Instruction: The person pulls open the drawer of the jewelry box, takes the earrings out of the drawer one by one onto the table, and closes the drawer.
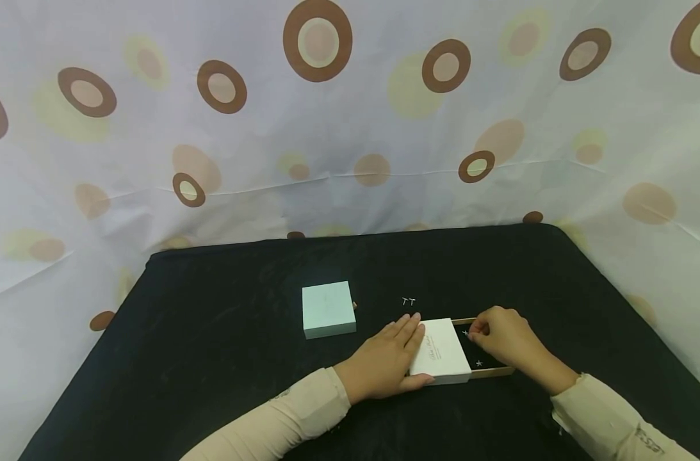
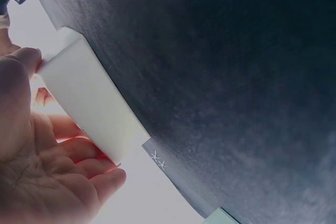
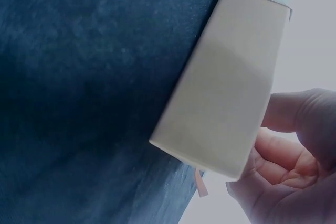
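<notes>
My left hand (image 1: 387, 358) holds the white sleeve of a drawer-style jewelry box (image 1: 440, 349), its fingers along the left side and thumb at the near corner. The left wrist view shows the sleeve (image 2: 92, 98) between thumb and fingers. Its drawer (image 1: 494, 372) is pulled out to the right, showing a black insert. Over this insert, my right hand (image 1: 505, 336) pinches a tiny star-shaped earring (image 1: 465, 333) between thumb and forefinger. A second star-shaped earring (image 1: 479, 363) lies on the insert's near part. In the right wrist view, the drawer wall (image 3: 220, 82) hides the pinching fingertips.
Two small silvery studs (image 1: 408, 301) lie on the black cloth (image 1: 228, 320) behind the box. To the left sits a closed pale-green box (image 1: 328, 309) with a small tab on its right side. A patterned curtain (image 1: 350, 128) hangs behind the table.
</notes>
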Demonstrator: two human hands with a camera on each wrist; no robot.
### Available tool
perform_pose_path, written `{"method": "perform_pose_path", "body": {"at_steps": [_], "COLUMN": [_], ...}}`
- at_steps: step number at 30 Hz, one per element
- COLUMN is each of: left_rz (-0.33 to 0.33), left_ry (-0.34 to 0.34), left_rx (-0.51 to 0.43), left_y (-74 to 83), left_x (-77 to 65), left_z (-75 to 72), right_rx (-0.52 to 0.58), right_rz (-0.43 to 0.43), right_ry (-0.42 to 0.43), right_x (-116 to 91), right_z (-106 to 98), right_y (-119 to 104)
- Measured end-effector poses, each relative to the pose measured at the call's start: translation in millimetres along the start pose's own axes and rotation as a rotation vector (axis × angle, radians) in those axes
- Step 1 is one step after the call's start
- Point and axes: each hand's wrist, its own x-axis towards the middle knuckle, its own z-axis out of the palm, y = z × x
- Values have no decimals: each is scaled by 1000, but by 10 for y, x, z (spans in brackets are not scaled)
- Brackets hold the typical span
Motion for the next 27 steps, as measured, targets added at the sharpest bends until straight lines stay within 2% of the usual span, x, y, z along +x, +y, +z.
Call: {"method": "perform_pose_path", "body": {"at_steps": [27], "left_rz": [9], "left_ry": [11], "left_rx": [7], "left_y": [2], "left_x": [-9], "left_z": [-7], "right_rx": [0], "right_rz": [14], "right_ry": [11], "right_x": [-6], "right_z": [45], "right_y": [-16]}}
